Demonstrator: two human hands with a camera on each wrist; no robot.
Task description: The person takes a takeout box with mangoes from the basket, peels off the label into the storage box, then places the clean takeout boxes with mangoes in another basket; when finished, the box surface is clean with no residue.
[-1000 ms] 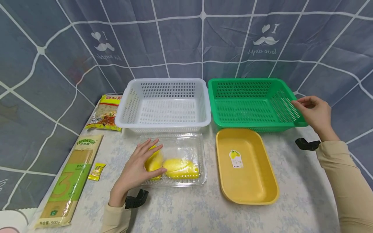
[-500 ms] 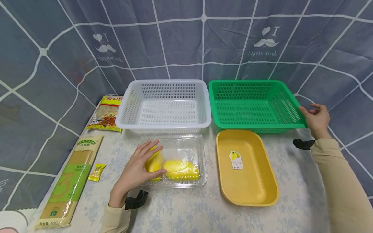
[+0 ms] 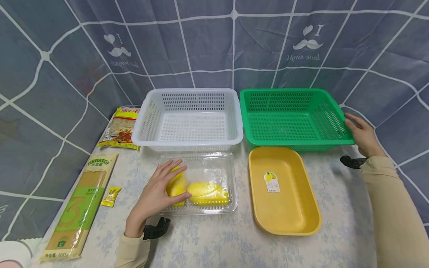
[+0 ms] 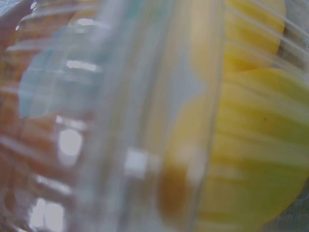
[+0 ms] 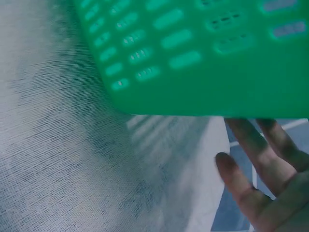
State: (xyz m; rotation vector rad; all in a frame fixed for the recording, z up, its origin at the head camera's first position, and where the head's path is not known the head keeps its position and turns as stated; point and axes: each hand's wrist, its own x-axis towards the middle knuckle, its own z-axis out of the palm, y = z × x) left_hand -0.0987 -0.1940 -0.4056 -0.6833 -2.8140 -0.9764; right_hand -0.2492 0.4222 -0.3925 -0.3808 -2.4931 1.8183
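Observation:
A clear plastic clamshell box holds yellow fruit; their exact kind is hard to tell through the plastic. My left hand lies over the box's left part with fingers spread. In the left wrist view the ribbed plastic is close and blurred, with yellow fruit behind it. At the far right my right hand is against the right end of the green basket. In the right wrist view its fingers are extended, some tips passing behind the basket's edge, thumb apart.
Left of the green basket stands a white basket. A yellow tray with a lemon sticker lies in front. Along the left are a noodle bag, a spaghetti packet and a small yellow sachet. Grey checked cloth walls the back and sides.
My right hand has moved from over the green basket's right rim to its outer right end, its fingers now straighter. The left hand and the box have stayed put.

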